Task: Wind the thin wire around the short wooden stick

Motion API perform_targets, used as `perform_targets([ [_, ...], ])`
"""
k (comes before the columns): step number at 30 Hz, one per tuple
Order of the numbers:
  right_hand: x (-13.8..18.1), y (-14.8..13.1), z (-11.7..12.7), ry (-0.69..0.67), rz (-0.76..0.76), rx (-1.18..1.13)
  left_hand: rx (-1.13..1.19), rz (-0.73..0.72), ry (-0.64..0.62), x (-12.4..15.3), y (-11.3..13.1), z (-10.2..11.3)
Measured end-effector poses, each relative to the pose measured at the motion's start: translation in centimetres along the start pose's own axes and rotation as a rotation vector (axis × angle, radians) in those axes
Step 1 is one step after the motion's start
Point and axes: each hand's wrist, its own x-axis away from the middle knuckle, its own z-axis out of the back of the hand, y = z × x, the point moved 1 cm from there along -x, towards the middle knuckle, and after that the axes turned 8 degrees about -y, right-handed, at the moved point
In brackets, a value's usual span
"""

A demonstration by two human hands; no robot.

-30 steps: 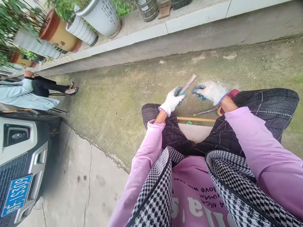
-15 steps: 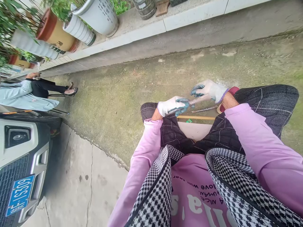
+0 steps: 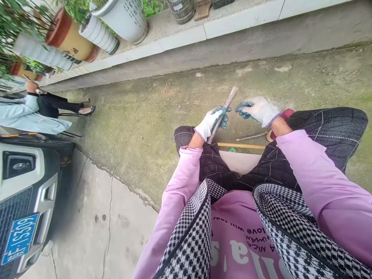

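I sit with my knees apart over mossy concrete. My left hand, in a white glove with blue-grey fingers, is closed round a grey metal rod that slants up and away from me. A little to the right, my gloved right hand hovers with its fingers loosely curled and holds nothing; it does not touch the rod. Below the hands a second ribbed rod and a thin wooden stick lie on the ground between my legs.
A pale board lies between my knees. A raised kerb carries several plant pots at the top left. A seated person is at the far left, above a car's front end.
Half a second ago the rod lay level between both hands. My right hand has let go, and my left hand has swung the rod upright again.
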Motion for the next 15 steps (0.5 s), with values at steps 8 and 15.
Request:
perform_targets([
  [8, -1.0, 0.8, 0.0, 0.205, 0.084, 0.317, 0.31, -0.15, 0.063, -1.4, 1.0, -0.2],
  [15, 0.1, -0.4, -4.8, -0.094, 0.135, -0.149, 0.187, -0.255, 0.128, -3.5, 1.1, -0.5],
])
